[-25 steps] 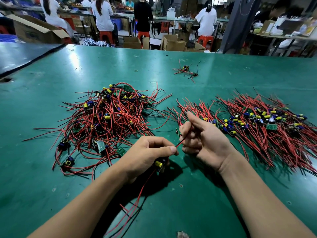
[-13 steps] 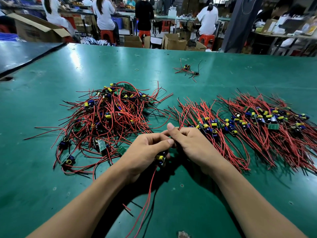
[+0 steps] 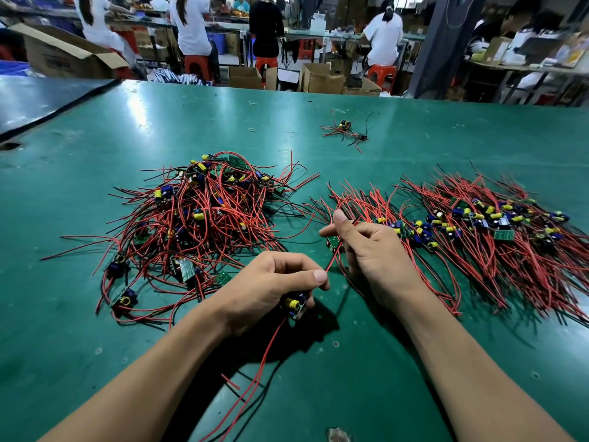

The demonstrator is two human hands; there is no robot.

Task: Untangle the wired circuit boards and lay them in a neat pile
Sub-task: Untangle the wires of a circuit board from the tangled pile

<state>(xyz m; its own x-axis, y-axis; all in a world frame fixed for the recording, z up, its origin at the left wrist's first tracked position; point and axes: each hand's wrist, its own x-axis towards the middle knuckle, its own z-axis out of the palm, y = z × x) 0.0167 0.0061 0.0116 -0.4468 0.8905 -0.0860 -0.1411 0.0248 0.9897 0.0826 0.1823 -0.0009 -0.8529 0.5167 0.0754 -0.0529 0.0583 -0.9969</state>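
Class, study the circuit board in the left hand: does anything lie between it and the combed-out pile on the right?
Only the person's own right hand, which pinches a red wire running from the left hand. Nothing else visible lies between the circuit board and the neat pile.

Both bare forearms reach forward and converge. The left grip [image 3: 271, 285], fingers curled, holds a circuit board [image 3: 294, 306]. Just right of the left grip and slightly farther out, the right grip [image 3: 376, 256] pinches a red wire [image 3: 331, 260], thumb raised.
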